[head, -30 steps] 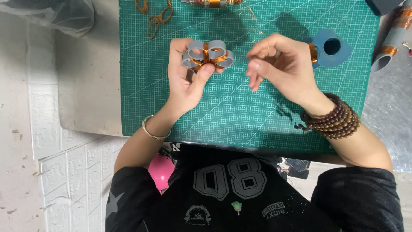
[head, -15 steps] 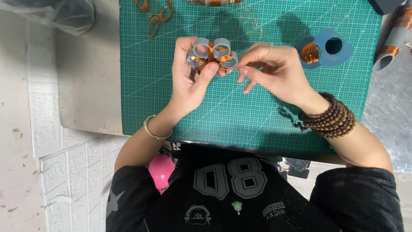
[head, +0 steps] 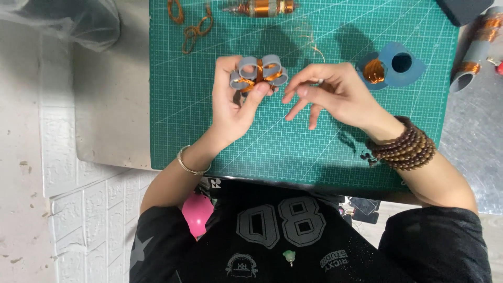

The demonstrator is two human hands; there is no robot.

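The left hand is gripping a cluster of grey rings bound with copper wire between thumb and fingers, above the green cutting mat. The right hand, having closed in from farther off, is pinching something fine, probably wire, just beside the cluster, suggesting winding is continuing.

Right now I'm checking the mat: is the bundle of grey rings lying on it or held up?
Held up: the left hand grips the ring bundle above the mat.
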